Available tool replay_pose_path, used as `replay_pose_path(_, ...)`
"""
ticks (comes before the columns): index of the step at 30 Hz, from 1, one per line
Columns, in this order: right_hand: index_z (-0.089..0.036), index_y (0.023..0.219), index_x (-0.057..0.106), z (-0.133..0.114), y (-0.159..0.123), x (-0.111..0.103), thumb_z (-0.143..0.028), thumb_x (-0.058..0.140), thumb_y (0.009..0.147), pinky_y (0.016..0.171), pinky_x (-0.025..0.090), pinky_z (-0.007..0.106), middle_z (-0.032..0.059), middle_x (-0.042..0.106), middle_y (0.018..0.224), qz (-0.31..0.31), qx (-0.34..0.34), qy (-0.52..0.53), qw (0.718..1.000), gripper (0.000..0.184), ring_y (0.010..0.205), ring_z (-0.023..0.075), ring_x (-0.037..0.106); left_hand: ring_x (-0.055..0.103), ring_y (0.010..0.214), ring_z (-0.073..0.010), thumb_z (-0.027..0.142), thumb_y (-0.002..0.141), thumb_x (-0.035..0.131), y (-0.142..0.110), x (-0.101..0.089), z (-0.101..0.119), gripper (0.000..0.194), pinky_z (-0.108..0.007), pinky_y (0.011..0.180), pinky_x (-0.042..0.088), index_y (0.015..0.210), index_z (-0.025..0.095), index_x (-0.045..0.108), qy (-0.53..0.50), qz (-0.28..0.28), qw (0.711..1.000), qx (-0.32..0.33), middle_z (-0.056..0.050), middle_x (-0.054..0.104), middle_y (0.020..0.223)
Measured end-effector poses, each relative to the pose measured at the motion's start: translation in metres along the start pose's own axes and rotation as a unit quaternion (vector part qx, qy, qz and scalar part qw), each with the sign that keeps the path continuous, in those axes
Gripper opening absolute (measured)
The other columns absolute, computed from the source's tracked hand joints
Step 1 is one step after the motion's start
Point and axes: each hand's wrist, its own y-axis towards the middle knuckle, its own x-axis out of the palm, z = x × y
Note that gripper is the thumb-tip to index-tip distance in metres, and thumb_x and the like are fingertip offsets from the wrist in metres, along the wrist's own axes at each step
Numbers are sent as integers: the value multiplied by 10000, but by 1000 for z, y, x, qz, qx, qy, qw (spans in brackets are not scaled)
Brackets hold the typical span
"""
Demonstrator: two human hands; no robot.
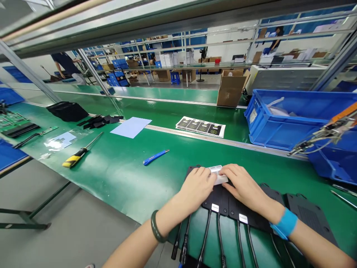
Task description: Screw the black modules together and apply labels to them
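Observation:
My left hand (pixel 199 184) and my right hand (pixel 241 182) meet over a row of flat black electronic boxes (pixel 217 199). Between them is a small white strip (pixel 221 179), partly glossy, perhaps a label sheet. The fingers of both hands are closed on its two ends and cover part of it. Small white labels (pixel 243 218) sit near the front edge of the boxes, and black cables (pixel 208 230) run from that edge toward me. Another black box (pixel 306 212) lies to the right, partly behind my right forearm.
On the green bench (pixel 125 160) lie a blue pen-like cutter (pixel 156 157), a yellow-black screwdriver (pixel 80 152), a pale blue sheet (pixel 131 127) and printed label sheets (pixel 200 126). Blue bins (pixel 290 119) and an orange hanging tool (pixel 334 124) are at right. Two people are in the background.

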Motion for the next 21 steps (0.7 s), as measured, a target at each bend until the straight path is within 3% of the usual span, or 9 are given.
replay_pose_path(6,-234,976,549,9,15,7,-217,535,958,803,472,384,25,680,926,59,29,30,997,28,874,216,621,635,911,-195,152,974,483,16,-4,-37,180,-309,792,510,1138,202,535,-111,37,993,-33,-25,687,1055)
replay_pose_path(11,-250,1039,595,7,19,7,-315,629,919,841,454,403,23,691,999,88,21,45,995,141,943,229,621,658,876,-160,133,980,458,14,-2,-45,159,-258,773,486,1008,205,597,-210,84,973,-46,-2,704,985)
replay_pose_path(14,-249,1037,613,5,21,10,-313,605,933,781,476,385,14,697,909,129,26,56,990,122,863,221,628,656,873,-150,192,944,572,12,1,-47,102,-235,763,473,1038,207,608,-259,104,959,-39,3,703,998)
replay_pose_path(17,-243,1026,610,5,21,12,-327,583,944,730,499,367,11,696,819,160,35,59,985,120,820,224,625,642,914,-161,239,826,748,10,3,-48,275,-230,795,462,1071,209,628,-297,116,947,-25,-4,694,1033)
replay_pose_path(21,-254,1086,586,5,20,12,-293,570,955,731,521,335,-2,691,776,171,14,73,983,138,865,220,616,651,855,-143,146,878,653,11,6,-49,103,-219,780,453,957,205,684,-343,138,928,-35,6,721,934)
